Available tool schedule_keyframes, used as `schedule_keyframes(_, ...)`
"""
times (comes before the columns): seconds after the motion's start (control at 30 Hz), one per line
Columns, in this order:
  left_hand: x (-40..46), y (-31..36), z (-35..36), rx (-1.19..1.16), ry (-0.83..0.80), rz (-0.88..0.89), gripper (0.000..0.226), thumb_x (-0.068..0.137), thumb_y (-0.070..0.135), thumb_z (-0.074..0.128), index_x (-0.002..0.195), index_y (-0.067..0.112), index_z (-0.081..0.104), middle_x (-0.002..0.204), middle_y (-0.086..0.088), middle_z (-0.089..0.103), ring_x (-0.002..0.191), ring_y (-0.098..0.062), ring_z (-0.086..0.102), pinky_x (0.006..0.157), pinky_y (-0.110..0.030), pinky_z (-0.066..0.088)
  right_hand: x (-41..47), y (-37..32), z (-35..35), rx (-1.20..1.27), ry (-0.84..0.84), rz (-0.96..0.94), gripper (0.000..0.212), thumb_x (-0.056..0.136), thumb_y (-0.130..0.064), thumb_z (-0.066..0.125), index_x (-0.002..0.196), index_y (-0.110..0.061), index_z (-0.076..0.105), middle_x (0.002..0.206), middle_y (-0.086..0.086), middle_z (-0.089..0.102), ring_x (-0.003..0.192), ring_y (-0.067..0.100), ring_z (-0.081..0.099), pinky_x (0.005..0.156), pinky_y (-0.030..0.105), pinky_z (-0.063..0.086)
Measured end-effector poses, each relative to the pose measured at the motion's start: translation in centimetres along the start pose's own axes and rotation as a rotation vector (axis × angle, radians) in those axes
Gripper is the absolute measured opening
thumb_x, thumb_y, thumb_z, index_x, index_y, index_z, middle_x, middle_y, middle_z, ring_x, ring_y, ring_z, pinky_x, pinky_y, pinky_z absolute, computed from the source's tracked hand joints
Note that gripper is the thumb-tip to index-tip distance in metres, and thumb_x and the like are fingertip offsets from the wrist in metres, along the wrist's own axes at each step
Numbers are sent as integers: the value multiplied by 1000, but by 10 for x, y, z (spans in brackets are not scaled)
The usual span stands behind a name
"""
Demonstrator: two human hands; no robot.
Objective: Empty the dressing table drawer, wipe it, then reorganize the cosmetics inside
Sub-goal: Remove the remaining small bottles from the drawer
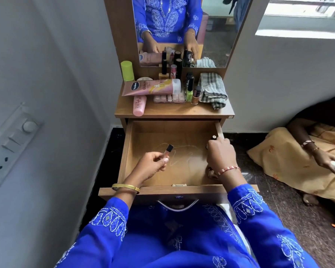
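The wooden drawer of the dressing table stands pulled out, its floor mostly bare. My left hand pinches a small clear lip gloss tube with a black cap above the drawer's left half. My right hand grips a small dark-capped cosmetic by the drawer's right wall. Another small item lies in the drawer under my right wrist, mostly hidden. Cosmetics crowd the tabletop: a pink Vaseline tube, a pink bottle, a green bottle, nail polishes and a palette.
A striped folded cloth lies on the tabletop's right side. The mirror stands behind. A wall with a switchboard is on the left. Another person's arm rests on an orange cloth on the floor at right.
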State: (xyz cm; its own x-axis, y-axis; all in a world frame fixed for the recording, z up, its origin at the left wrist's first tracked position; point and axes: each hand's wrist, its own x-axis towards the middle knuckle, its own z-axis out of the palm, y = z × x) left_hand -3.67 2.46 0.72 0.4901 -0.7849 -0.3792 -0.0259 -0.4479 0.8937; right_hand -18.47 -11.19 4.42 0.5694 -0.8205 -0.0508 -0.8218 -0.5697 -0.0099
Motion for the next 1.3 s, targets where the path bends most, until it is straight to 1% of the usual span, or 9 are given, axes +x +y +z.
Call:
schedule_keyframes(0.1,2,-2,-1,69,38,4,26,89,14,57,114,7,61,85,1,64,78,-13,63,94,-38,51,-5,1,8,20,-55,15,30,86,4,44,111,-2,59,112,18,57,105,36,54,85,40,48)
schedule_keyframes(0.37,0,1,1,189,98,47,25,89,15,58,113,14,63,86,-4,67,89,-22,65,89,-38,49,-1,-12,10,236,-64,-45,19,80,8,55,97,3,62,104,19,58,96,36,58,80,35,47)
schedule_keyframes(0.53,3,18,-3,96,172,152,19,88,13,59,106,13,64,84,1,65,77,-17,65,86,-38,52,17,-25,-18,447,82,-130,20,80,0,59,99,1,65,103,16,64,99,29,60,80,27,42)
schedule_keyframes(0.6,11,34,-7,60,219,193,21,87,9,59,107,7,64,84,-1,64,74,-16,64,86,-40,54,28,-29,-35,561,174,-138,15,78,1,62,92,-1,65,98,15,67,92,26,62,70,25,40)
schedule_keyframes(0.7,29,60,-14,34,296,254,20,86,5,59,106,4,64,78,0,63,69,-16,63,85,-42,54,48,-30,-61,693,278,-119,18,76,1,66,93,-3,65,95,13,68,82,18,57,69,23,41)
schedule_keyframes(0.87,57,97,-14,122,342,284,19,86,11,59,104,7,63,86,-6,66,67,-14,64,64,-21,51,82,-21,-92,724,395,-42,16,75,0,64,91,-2,69,93,17,69,87,30,62,74,30,45)
schedule_keyframes(0.97,71,106,-9,208,375,272,14,85,15,62,98,12,65,95,-11,69,85,-24,66,75,-31,53,95,-9,-100,698,397,-38,16,76,0,64,90,-4,70,97,16,69,89,29,63,78,31,48)
schedule_keyframes(1.13,87,113,-1,314,425,290,17,87,12,58,101,10,67,105,-10,69,97,-25,61,76,-24,43,120,7,-119,729,477,16,19,73,0,62,89,-5,71,94,16,69,77,21,57,70,19,39)
schedule_keyframes(1.3,99,113,2,433,395,315,24,86,10,58,109,10,67,116,-11,65,108,-28,59,93,-35,48,151,4,-127,739,472,19,22,76,2,59,94,-3,71,87,9,64,78,14,51,68,19,38)
